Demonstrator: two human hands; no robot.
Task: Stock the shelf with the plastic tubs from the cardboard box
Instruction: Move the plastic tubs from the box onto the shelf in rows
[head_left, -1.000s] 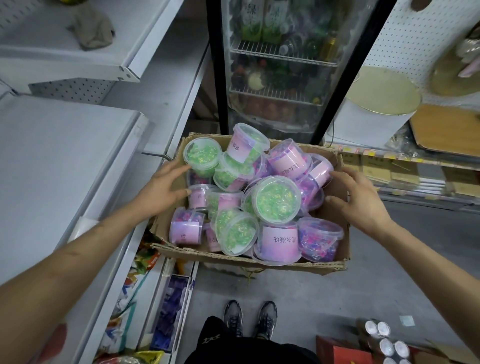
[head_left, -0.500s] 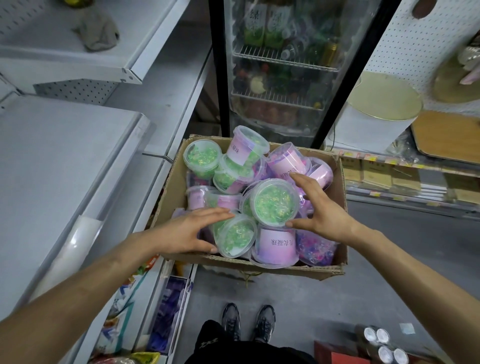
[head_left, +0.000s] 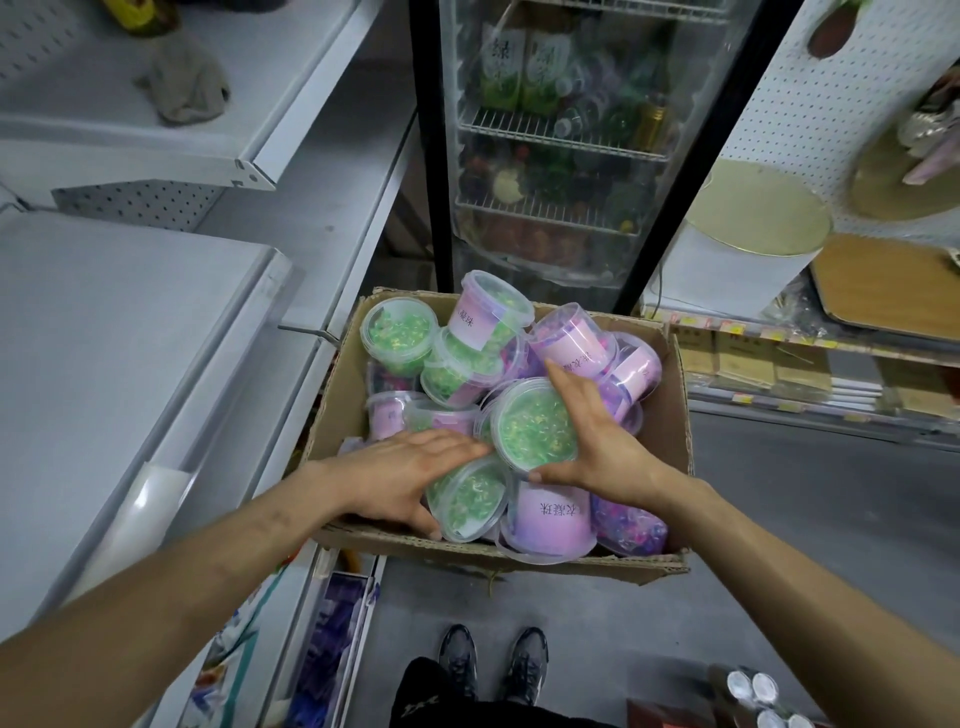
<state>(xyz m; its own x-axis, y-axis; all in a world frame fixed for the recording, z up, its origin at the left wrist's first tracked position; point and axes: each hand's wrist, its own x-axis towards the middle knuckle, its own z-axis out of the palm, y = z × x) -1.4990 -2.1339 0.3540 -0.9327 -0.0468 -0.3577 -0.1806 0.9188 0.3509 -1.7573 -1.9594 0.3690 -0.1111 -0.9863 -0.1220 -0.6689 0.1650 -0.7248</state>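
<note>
Head cam: green tub (head_left: 535, 428) sits lid-up atop the pile in cardboard box (head_left: 670, 415), at 10 o'clock of right hand (head_left: 597, 441); straight thumb & index bracket its rim, not clenched. Left hand (head_left: 410, 473) lies flat, fingers relaxed, at tub's 8 o'clock; right's nearer, shelf (head_left: 104, 338) at box's 9

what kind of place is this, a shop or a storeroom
Most likely a small shop: a glass-door drinks fridge, white metal display shelving, and a cardboard box full of identical labelled plastic tubs.
</note>
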